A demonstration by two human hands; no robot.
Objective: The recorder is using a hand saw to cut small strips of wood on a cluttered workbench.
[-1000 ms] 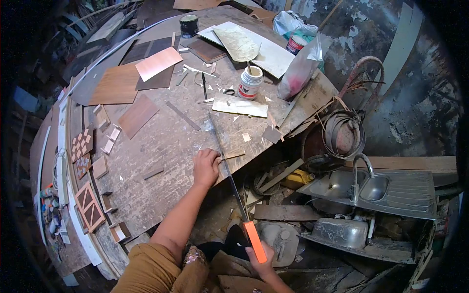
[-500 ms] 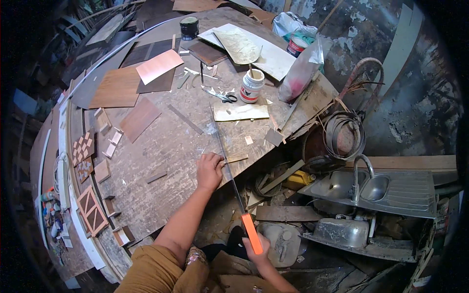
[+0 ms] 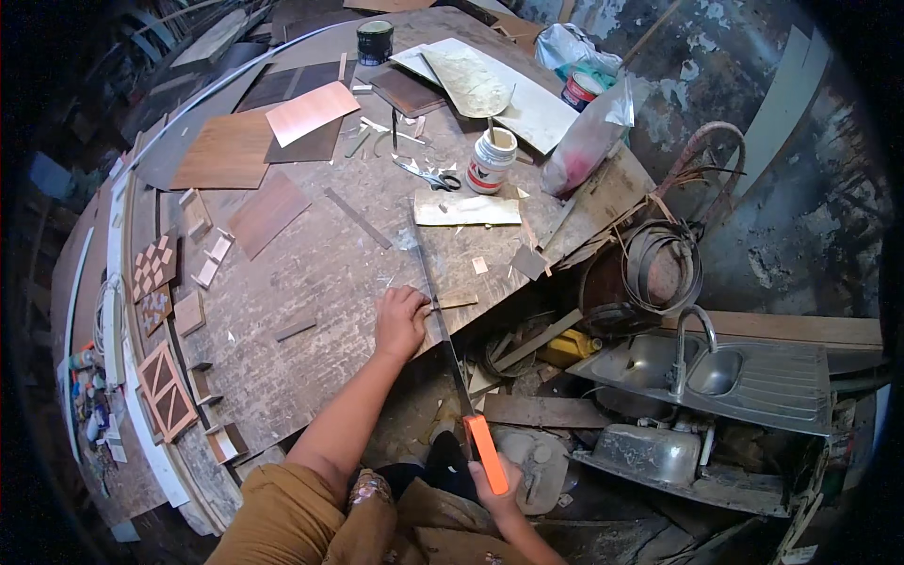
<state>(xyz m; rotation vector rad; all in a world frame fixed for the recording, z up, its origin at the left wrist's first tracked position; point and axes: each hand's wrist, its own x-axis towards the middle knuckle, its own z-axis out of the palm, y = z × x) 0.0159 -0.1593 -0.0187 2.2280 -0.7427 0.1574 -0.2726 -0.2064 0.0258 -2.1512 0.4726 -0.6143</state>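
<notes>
My right hand grips the orange handle of a handsaw off the table's near edge. The narrow dark blade runs up and slightly left over the tabletop, across a small wooden strip. My left hand presses that strip down just left of the blade, its fingers curled together on it. The strip's other end sticks out to the right of the blade, near the table edge. Beyond the blade's far end lies a pale yellowish board. Whether the blade has cut into the strip I cannot tell.
A white glue jar with a stick in it and scissors stand and lie farther back. Veneer sheets and small wooden pieces cover the left side. A steel sink is below right, past the worktable's edge.
The saw has shifted only slightly, and its handle sits at nearly the same place. My left hand stays on the strip. The whole view has tilted a little.
</notes>
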